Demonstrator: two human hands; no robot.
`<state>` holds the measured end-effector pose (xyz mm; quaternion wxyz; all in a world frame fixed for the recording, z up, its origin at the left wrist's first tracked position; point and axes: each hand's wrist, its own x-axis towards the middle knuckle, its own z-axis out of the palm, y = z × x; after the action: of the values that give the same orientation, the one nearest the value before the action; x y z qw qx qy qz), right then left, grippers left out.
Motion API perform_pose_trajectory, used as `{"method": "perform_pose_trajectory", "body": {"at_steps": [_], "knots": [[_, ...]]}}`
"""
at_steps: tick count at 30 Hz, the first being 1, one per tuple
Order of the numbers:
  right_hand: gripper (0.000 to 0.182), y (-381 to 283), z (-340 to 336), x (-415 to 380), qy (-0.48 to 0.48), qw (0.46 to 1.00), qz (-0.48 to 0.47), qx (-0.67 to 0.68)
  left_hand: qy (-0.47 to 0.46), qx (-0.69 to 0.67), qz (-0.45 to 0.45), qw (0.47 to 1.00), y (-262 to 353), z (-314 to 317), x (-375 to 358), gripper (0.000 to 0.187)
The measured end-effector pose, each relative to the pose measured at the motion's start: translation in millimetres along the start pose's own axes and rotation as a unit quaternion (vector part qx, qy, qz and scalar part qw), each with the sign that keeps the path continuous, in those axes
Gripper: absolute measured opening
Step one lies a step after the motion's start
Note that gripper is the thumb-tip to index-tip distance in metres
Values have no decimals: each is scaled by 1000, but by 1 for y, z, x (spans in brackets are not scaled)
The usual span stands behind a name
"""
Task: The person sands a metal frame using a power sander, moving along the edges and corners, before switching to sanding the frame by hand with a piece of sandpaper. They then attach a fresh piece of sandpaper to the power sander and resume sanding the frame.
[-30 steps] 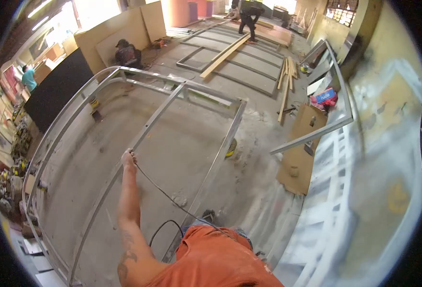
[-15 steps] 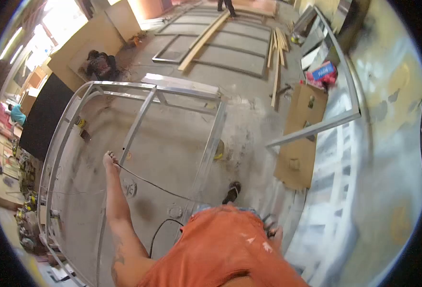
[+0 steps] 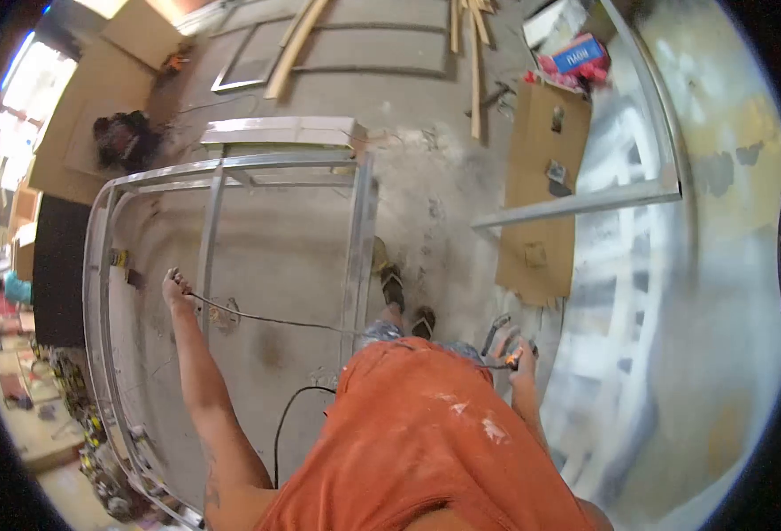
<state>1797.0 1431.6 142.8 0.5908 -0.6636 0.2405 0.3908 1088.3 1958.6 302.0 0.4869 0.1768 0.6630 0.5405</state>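
- Okay, my left arm is stretched well out over the metal frame (image 3: 211, 221), elbow slightly bent, with the left hand (image 3: 176, 288) at the far end of the reach.
- Left fingers are curled closed on the end of a thin dark cable (image 3: 271, 319). Can't make out if there's a fitting inside the grip.
- My right arm hangs low beside the orange shirt (image 3: 426, 425). The right hand (image 3: 523, 352) is partly closed around a dark tool (image 3: 511, 361) with an orange bit on it; too small to say which tool.
- Compared with a second ago, the left hand has come off the frame's crossbar and is now apart from it, out to its left. The right hand has come into view too, and so have both sandals (image 3: 422, 322).
- Cable runs from the left hand sideways toward my waist, sagging a little, long axis roughly across the view.
- Frame sits low on my left and ahead, its side rails running from the far end back toward me, crossbar between them pointing the same way.
- Off to the right, an angled metal piece (image 3: 576, 203) reaches over the cardboard (image 3: 541, 177), near a blue box (image 3: 578, 57).
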Motion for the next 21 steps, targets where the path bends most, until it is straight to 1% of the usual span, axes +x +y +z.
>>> {"method": "perform_pose_trajectory", "body": {"at_steps": [1,2,4,5,6,7,8,9,10,11,12,13,15,17,18,19,20,21], "knots": [[26,1,5,-4,16,999,31,11,17,-19,-3,1000,-5,6,15,15],[26,0,12,-8,39,999,31,16,31,-39,-5,999,-11,16,31,15],[23,6,21,-27,88,992,80,31,39,14,-35,999,-18,26,51,14],[23,14,18,-27,113,990,80,37,10,17,-40,999,-27,15,74,14],[22,27,8,-18,114,987,100,49,-16,16,-46,999,-39,4,91,14],[21,34,1,-14,114,985,117,61,-3,23,-61,998,-46,2,99,16],[23,39,7,-20,127,986,90,55,9,28,-76,997,-53,10,105,18],[23,61,-6,-8,147,981,94,90,68,78,-76,992,-61,25,106,19],[23,59,-1,-26,130,984,88,83,130,132,-77,980,-68,32,105,20],[21,64,-2,-31,181,976,86,87,131,140,-91,977,-76,41,107,20],[21,69,-4,-36,228,966,86,89,112,192,-101,970,-80,48,110,16],[21,60,3,-49,233,965,88,80,94,239,-107,960,-83,52,119,14],[23,42,26,-70,169,973,95,125,-21,211,-152,965,-101,59,132,13],[21,35,40,-68,145,979,86,116,-5,283,-106,953,-137,78,131,14],[20,34,36,-68,137,981,77,118,-2,262,-143,954,-157,80,142,15],[21,41,28,-55,92,983,93,126,2,239,-179,954,-178,77,152,17],[21,43,23,-41,77,986,92,119,11,227,-173,958,-200,77,154,17],[21,41,24,-29,30,998,-12,-46,-55,290,-175,939,-223,80,151,20]]}}
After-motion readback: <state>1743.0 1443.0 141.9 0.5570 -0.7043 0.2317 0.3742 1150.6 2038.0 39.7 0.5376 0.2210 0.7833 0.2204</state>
